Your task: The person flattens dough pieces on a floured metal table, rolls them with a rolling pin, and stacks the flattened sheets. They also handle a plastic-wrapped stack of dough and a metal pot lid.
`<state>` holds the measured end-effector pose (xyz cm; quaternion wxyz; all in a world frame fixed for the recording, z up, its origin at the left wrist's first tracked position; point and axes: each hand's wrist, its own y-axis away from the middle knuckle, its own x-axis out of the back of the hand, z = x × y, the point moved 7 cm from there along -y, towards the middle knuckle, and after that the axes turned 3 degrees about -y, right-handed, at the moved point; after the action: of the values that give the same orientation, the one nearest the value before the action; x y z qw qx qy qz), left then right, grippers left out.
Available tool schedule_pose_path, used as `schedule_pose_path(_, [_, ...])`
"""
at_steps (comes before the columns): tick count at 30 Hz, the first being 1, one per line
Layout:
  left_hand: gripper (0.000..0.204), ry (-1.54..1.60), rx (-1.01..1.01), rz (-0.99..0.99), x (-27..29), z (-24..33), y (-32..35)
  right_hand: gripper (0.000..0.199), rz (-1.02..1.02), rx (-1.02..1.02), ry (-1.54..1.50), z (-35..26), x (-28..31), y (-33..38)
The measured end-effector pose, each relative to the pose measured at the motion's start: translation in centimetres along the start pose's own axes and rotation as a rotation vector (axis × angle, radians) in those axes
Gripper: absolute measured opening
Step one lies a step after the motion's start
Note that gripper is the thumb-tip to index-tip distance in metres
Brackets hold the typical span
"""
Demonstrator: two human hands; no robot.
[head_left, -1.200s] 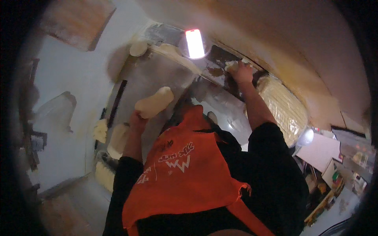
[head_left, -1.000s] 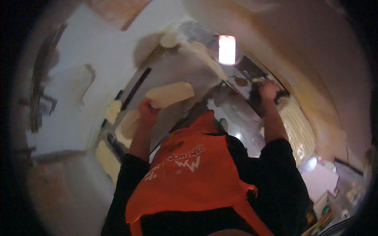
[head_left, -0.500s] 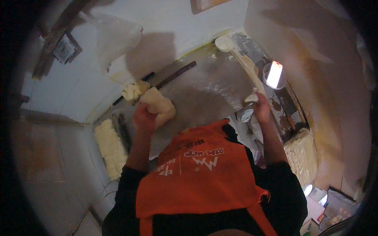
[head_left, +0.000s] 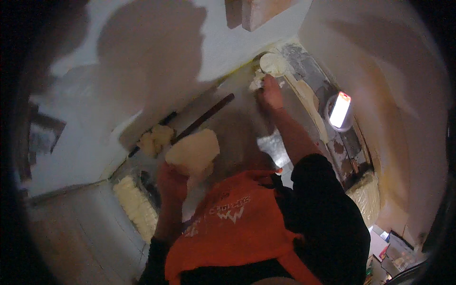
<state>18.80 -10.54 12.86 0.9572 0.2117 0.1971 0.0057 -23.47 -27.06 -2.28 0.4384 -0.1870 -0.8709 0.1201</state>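
My left hand (head_left: 173, 179) grips the near edge of a broad, flattened piece of pale dough (head_left: 197, 148) above the work surface. Stretched out to the far end, my right hand (head_left: 271, 94) is closed on a whitish, crumpled clump (head_left: 257, 81); blur hides what it is made of. Just beyond those fingers stands a round bowl (head_left: 274, 63) with pale contents. A folded lump of dough (head_left: 156, 139) lies left of the flattened piece. Behind them a long dark stick (head_left: 206, 116) rests slantwise on the surface.
At the left edge is a long pale dough slab (head_left: 135, 204). A lit phone (head_left: 340, 110) leans in a round container (head_left: 335, 126) on the right ledge. A wrapped yellowish block (head_left: 365, 197) sits nearer on that side. Walls close in the far and right sides.
My right hand has gone from the right edge to the far end beside the bowl, taking the whitish clump along. My left hand still holds the dough, now turned broader side up.
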Motion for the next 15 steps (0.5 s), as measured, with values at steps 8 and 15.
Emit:
schedule_pose_path(8, [0.043,0.185,0.3,0.21,0.7,-4.1,-1.9,0.028,-0.395,0.158,0.522,0.8,-10.7,-4.4])
schedule_pose_path(15, [0.035,0.018,0.225,0.174,1.8,-3.5,-2.8,0.031,-0.161,0.008,0.226,2.6,-12.7,-10.5])
